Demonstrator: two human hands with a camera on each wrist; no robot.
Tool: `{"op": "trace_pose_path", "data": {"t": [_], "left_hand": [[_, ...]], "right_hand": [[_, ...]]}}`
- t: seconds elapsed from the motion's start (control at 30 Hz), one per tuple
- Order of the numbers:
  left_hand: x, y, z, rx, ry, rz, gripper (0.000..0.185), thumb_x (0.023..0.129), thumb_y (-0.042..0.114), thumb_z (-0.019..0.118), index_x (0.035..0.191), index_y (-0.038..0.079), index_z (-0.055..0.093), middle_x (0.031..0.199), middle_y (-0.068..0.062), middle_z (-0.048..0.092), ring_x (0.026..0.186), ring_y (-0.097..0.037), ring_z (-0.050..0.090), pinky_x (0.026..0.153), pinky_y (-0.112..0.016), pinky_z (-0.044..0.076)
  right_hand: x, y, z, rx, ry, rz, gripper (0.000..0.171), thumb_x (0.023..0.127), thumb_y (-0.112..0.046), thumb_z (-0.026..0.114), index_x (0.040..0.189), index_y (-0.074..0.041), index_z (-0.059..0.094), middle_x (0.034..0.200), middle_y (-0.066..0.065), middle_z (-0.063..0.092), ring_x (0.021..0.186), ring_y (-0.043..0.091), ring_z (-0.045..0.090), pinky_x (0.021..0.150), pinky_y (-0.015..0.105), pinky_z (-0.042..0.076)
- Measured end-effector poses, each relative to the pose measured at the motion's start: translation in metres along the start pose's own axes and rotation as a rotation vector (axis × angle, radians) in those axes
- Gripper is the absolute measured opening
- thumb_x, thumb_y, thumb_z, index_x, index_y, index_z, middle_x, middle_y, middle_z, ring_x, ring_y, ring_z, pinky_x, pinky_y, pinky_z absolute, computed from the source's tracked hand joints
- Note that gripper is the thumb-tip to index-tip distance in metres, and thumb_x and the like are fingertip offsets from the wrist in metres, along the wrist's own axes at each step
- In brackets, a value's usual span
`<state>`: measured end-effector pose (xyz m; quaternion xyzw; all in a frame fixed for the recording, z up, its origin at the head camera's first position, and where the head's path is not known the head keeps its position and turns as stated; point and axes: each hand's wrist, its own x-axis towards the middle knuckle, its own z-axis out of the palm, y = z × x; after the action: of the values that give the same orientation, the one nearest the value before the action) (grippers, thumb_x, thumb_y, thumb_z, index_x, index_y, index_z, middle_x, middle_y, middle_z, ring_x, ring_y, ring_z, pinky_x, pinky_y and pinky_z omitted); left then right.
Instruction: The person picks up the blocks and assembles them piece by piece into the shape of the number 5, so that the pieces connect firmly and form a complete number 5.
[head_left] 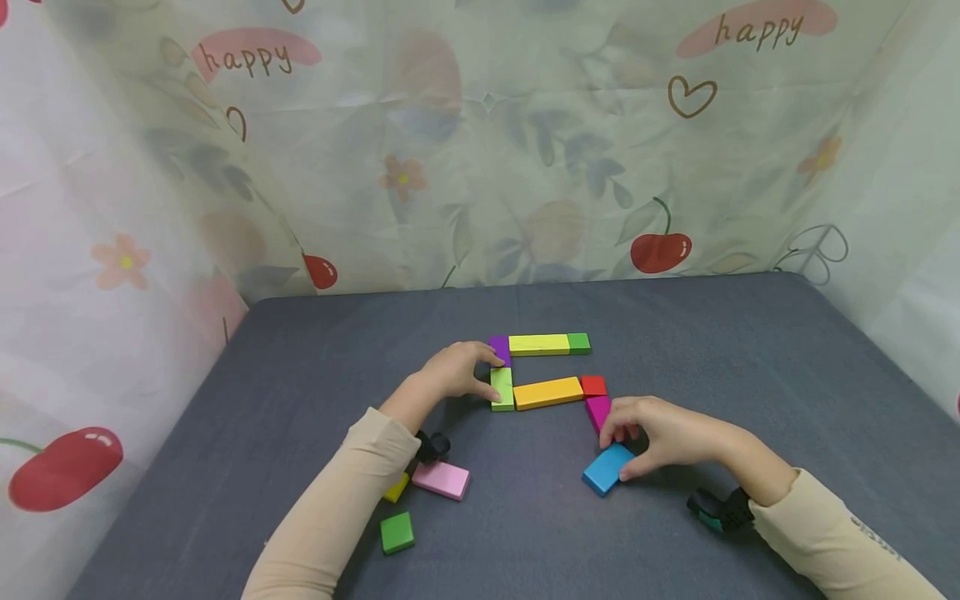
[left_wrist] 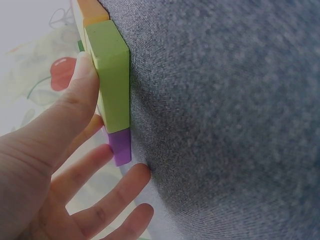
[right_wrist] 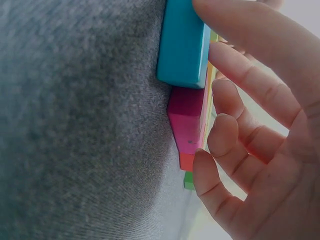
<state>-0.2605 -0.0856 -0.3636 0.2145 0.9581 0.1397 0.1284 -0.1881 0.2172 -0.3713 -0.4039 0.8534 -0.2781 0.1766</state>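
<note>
In the head view my left hand (head_left: 457, 369) rests over the left side of a row of coloured blocks. Its thumb touches the light green block (left_wrist: 114, 80), and the fingers, loosely spread, reach beside the purple block (left_wrist: 120, 146). My right hand (head_left: 656, 429) holds the blue block (head_left: 608, 469) between thumb and index finger, its other fingers loosely bent. The blue block lies against the near end of the magenta block (right_wrist: 189, 117). A red block (head_left: 594, 385) joins that one to the orange block (head_left: 547, 393), which runs left to the light green block.
A yellow block (head_left: 538, 345) and a green block (head_left: 579, 343) extend right from the purple one. Near the left forearm lie a pink block (head_left: 441, 480), a partly covered yellow block (head_left: 397, 488) and another green block (head_left: 397, 532). Patterned cloth (head_left: 487, 167) hangs behind the dark table (head_left: 525, 533).
</note>
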Motion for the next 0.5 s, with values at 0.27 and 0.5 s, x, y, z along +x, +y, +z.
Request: {"op": "trace_pose_path", "data": {"t": [0.27, 0.5], "left_hand": [[-0.0005, 0.0006, -0.0008, -0.003, 0.002, 0.003, 0.056, 0.074, 0.034, 0.078, 0.125, 0.017, 0.062, 0.139, -0.005, 0.052, 0.134, -0.025, 0.042, 0.112, -0.04, 0.034], [-0.0001, 0.0004, -0.0009, 0.0, -0.002, -0.002, 0.056, 0.074, 0.035, 0.078, 0.125, 0.018, 0.062, 0.139, -0.004, 0.052, 0.134, -0.024, 0.042, 0.112, -0.041, 0.034]], "right_hand": [[0.0005, 0.0, 0.0001, 0.002, -0.004, 0.006, 0.025, 0.077, -0.036, 0.075, 0.094, -0.021, 0.065, 0.087, -0.006, 0.056, 0.079, 0.005, 0.05, 0.067, 0.02, 0.047], [0.0005, 0.0009, 0.0005, 0.005, -0.007, 0.014, 0.025, 0.077, -0.037, 0.075, 0.094, -0.022, 0.065, 0.088, -0.006, 0.056, 0.079, 0.004, 0.05, 0.067, 0.019, 0.046]]}}
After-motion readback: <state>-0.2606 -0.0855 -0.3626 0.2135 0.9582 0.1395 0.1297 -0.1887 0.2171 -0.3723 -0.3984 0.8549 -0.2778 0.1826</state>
